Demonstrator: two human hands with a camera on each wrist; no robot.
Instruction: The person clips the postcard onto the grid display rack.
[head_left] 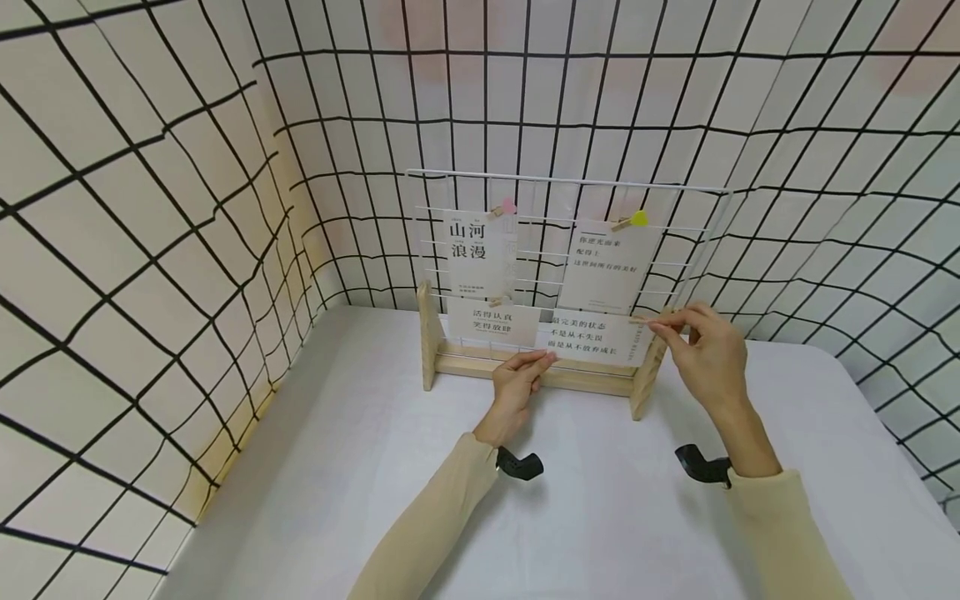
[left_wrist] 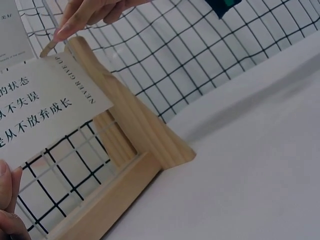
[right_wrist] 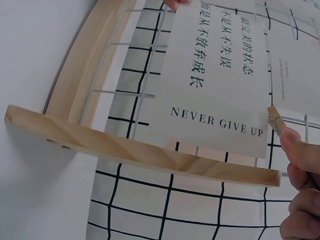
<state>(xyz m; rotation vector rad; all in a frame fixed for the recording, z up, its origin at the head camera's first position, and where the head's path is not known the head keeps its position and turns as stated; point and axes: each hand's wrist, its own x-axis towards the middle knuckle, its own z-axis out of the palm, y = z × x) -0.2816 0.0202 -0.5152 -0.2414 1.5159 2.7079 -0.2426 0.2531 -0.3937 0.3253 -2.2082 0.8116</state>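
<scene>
A white card (head_left: 581,340) printed with "NEVER GIVE UP" lies against the lower right of a white wire grid rack (head_left: 536,279) in a wooden stand. My left hand (head_left: 517,387) pinches its bottom edge near the left corner. At the card's upper right edge, my right hand (head_left: 707,350) holds a small wooden clothespin (right_wrist: 274,120) between thumb and finger, its tip at the card's edge. To the left hangs another card (head_left: 493,321) under a wooden clip (head_left: 498,302). Two taller cards, one left (head_left: 471,254) and one right (head_left: 606,262), hang above.
A pink-topped clip (head_left: 508,206) and a yellow-topped clip (head_left: 639,218) hold the upper cards. The stand's wooden right leg (left_wrist: 135,115) is beside the right hand. Black wire mesh (head_left: 352,150) encloses the white table (head_left: 600,500) at the back and sides.
</scene>
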